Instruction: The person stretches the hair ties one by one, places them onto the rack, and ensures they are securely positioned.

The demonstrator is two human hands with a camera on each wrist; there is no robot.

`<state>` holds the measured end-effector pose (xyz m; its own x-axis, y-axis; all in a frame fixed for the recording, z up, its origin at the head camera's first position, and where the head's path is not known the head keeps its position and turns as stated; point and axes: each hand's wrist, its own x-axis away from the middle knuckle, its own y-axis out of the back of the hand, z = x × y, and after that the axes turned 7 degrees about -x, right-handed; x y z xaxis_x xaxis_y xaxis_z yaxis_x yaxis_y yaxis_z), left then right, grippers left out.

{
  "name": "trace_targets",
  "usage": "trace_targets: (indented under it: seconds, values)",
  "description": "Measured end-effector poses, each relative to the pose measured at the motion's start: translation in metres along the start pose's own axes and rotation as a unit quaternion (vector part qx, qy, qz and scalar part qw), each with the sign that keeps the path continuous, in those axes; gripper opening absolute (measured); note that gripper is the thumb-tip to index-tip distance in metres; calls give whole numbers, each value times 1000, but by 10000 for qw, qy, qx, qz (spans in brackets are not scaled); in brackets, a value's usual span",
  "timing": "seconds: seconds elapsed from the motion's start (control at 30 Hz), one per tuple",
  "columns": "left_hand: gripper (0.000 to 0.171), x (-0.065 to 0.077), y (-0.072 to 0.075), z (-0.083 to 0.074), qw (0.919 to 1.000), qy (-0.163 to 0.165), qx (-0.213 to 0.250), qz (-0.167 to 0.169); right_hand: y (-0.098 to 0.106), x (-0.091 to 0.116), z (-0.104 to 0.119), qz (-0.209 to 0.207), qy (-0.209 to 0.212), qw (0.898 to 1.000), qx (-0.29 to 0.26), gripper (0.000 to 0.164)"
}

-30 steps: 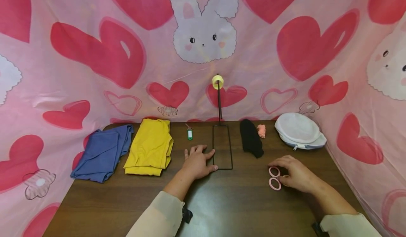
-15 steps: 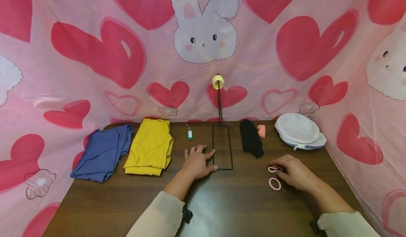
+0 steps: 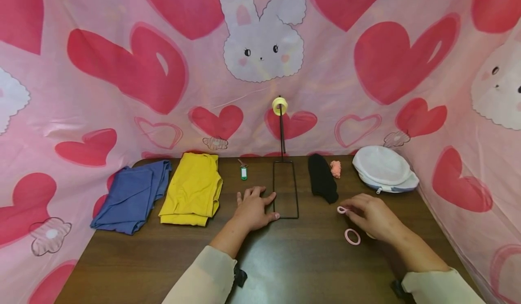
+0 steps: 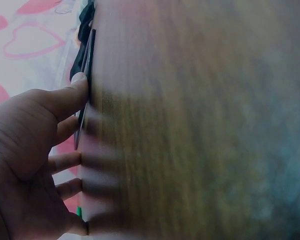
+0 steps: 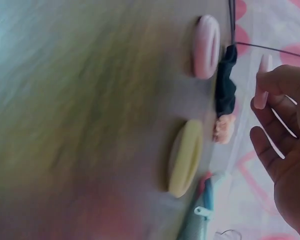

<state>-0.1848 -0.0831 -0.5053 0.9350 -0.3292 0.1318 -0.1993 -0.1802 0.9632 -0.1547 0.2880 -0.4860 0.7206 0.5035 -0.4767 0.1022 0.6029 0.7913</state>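
Observation:
In the head view my right hand (image 3: 376, 220) pinches a pink hair tie (image 3: 342, 210) between thumb and fingers, lifted off the table. A second pink hair tie (image 3: 346, 235) lies on the table beside that hand. The right wrist view also shows a yellow hair tie (image 5: 186, 159) on the table, almost wholly hidden by the hand in the head view. My left hand (image 3: 252, 209) rests with fingers spread at the base of a black wire stand (image 3: 281, 134), its thumb on the wire. Yellow hair ties (image 3: 275, 106) hang at the stand's top.
Folded blue cloth (image 3: 132, 195) and yellow cloth (image 3: 191, 188) lie at left, then a key with a green tag (image 3: 243, 173). Right of the stand are a black sock (image 3: 323, 177), a peach scrunched band (image 3: 335, 169) and a white zipped mesh bag (image 3: 382, 168). A heart-patterned curtain stands behind.
My right hand has pinched the farther pink hair tie, raised it and drawn it slightly left and away from the other. The left hand has stayed still on the stand's base.

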Motion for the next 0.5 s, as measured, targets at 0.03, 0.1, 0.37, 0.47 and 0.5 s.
trace_targets:
  seconds: [0.03, 0.1, 0.37, 0.47, 0.5]
  values:
    - [71, 0, 1, 0, 10000, 6, -1, -6, 0, -3, 1, -64, 85, 9999, -32, 34]
    - [70, 0, 2, 1, 10000, 14, -13, -43, 1, -8, 4, -211, 304, 9993, -85, 35]
    - [71, -1, 4, 1, 9999, 17, -98, -64, 2, -26, 18, -687, 888, 9934, -226, 38]
    - [72, 1, 3, 0, 10000, -6, -53, 9, 4, -32, 24, -898, 1114, 9893, -282, 38]
    - [71, 2, 3, 0, 10000, -8, -45, 19, 5, -35, 25, -963, 1192, 9877, -319, 36]
